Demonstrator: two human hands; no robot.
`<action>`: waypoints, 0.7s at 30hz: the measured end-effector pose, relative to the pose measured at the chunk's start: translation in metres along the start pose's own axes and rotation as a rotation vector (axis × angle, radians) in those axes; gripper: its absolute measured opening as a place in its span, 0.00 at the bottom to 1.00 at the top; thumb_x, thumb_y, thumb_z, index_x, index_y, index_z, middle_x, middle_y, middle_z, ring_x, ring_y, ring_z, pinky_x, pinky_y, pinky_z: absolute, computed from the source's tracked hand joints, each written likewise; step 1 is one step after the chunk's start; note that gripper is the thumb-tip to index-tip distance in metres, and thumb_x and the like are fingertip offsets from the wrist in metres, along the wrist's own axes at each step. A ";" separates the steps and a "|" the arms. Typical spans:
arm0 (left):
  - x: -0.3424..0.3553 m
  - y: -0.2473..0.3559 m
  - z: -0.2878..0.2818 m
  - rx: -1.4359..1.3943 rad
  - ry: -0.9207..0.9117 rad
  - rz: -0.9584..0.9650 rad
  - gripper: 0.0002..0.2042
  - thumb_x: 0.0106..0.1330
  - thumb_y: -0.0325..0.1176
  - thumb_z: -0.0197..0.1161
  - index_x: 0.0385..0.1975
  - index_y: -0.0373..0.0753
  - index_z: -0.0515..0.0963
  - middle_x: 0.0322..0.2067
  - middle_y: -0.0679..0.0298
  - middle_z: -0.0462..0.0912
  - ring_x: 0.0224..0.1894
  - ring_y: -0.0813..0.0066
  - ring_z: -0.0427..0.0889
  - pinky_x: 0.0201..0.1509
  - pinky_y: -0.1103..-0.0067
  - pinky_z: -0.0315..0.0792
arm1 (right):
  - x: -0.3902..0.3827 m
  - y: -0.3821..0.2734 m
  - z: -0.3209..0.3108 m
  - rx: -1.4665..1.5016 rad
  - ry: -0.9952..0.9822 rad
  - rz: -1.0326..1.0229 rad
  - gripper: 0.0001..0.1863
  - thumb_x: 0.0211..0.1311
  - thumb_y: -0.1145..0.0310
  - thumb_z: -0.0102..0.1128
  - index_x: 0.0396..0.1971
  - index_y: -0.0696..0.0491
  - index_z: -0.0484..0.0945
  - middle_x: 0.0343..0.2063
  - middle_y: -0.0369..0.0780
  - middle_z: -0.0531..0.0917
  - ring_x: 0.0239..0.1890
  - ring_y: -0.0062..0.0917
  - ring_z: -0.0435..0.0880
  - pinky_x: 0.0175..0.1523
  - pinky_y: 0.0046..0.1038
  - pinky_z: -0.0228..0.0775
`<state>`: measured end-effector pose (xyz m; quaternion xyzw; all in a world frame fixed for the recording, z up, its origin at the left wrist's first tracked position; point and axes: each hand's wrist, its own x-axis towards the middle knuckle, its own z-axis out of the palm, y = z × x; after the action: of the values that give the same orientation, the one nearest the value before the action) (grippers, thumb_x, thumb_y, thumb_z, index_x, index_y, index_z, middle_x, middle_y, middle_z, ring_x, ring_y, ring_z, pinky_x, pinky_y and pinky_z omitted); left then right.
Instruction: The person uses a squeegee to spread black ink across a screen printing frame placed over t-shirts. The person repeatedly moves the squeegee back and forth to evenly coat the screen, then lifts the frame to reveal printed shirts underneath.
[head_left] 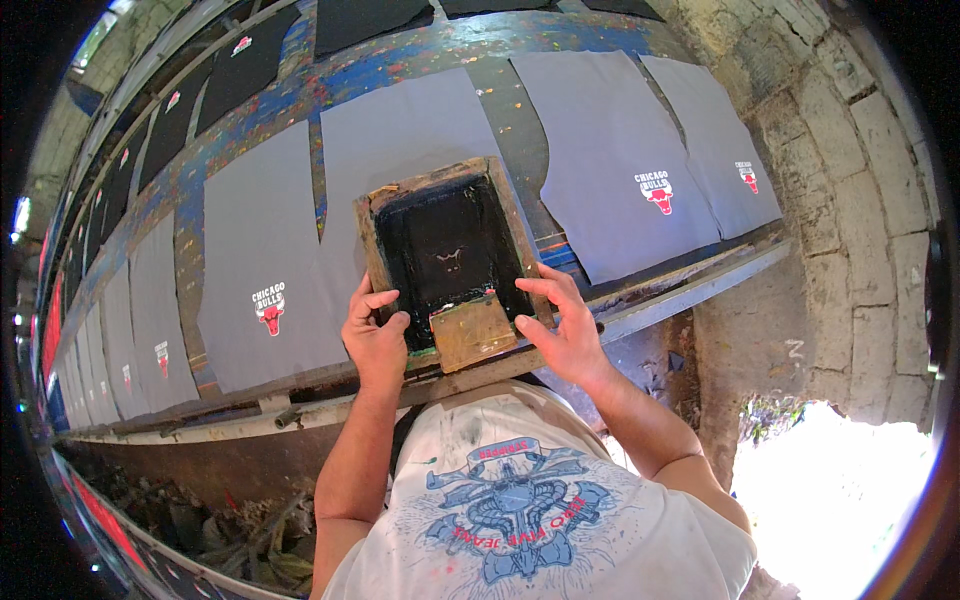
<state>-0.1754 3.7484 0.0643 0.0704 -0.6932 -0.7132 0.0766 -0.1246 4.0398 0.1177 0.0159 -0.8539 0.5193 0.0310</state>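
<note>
Between my hands a wooden screen-printing frame rests on or just over a grey fabric panel. Dark mesh fills it, with a small, faint animal-head outline in the middle. A wooden squeegee leans inside its near end; any blade is hidden. My left hand grips the frame's left side near the close corner, thumb and fingers bent over the rim. On the opposite side my right hand holds the rim the same way, index finger and thumb reaching inward. The fabric directly under the frame is hidden.
Grey panels with red-and-white bull-head prints lie to the left and right. Black panels line the far side of the paint-spattered table. A metal rail edges the table near me. A block wall stands right.
</note>
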 end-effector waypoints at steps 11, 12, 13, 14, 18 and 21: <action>0.000 -0.008 -0.005 -0.019 -0.012 -0.002 0.20 0.54 0.06 0.67 0.44 0.34 0.89 0.79 0.47 0.74 0.76 0.58 0.78 0.77 0.67 0.72 | -0.003 -0.039 0.000 -0.248 -0.228 -0.526 0.25 0.59 0.69 0.80 0.59 0.51 0.87 0.69 0.45 0.81 0.74 0.46 0.76 0.77 0.48 0.71; 0.000 -0.008 -0.006 -0.012 -0.005 -0.014 0.20 0.53 0.06 0.67 0.44 0.34 0.89 0.79 0.47 0.74 0.76 0.58 0.78 0.77 0.67 0.73 | -0.001 -0.040 0.002 -0.306 -0.266 -0.557 0.25 0.59 0.70 0.79 0.58 0.51 0.87 0.67 0.45 0.82 0.72 0.45 0.78 0.75 0.47 0.72; 0.000 -0.008 -0.006 0.020 0.006 -0.010 0.20 0.53 0.06 0.67 0.44 0.34 0.89 0.79 0.47 0.74 0.76 0.58 0.78 0.77 0.67 0.73 | 0.001 -0.040 0.003 -0.369 -0.308 -0.587 0.24 0.59 0.70 0.79 0.57 0.52 0.88 0.65 0.44 0.83 0.71 0.44 0.79 0.74 0.46 0.73; 0.001 -0.007 -0.006 0.002 -0.008 -0.024 0.21 0.54 0.06 0.67 0.45 0.34 0.89 0.79 0.47 0.74 0.76 0.58 0.78 0.78 0.67 0.72 | 0.004 -0.040 0.004 -0.388 -0.300 -0.612 0.24 0.59 0.71 0.77 0.57 0.52 0.88 0.64 0.44 0.84 0.69 0.44 0.80 0.73 0.45 0.74; 0.000 0.004 -0.001 0.055 0.024 -0.065 0.26 0.55 0.07 0.68 0.54 0.35 0.89 0.79 0.47 0.74 0.76 0.57 0.78 0.78 0.67 0.72 | 0.022 -0.037 0.006 -0.429 -0.280 -0.724 0.22 0.61 0.69 0.71 0.57 0.54 0.87 0.59 0.43 0.84 0.65 0.40 0.80 0.71 0.44 0.74; -0.003 0.017 0.001 0.112 0.015 -0.131 0.27 0.59 0.11 0.70 0.60 0.35 0.88 0.78 0.47 0.75 0.75 0.55 0.79 0.78 0.66 0.72 | 0.033 -0.041 0.010 -0.443 -0.313 -0.733 0.22 0.59 0.71 0.71 0.56 0.54 0.88 0.55 0.40 0.86 0.60 0.38 0.82 0.67 0.42 0.77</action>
<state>-0.1722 3.7493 0.0816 0.1251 -0.7253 -0.6762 0.0310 -0.1555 4.0122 0.1519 0.3884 -0.8768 0.2701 0.0861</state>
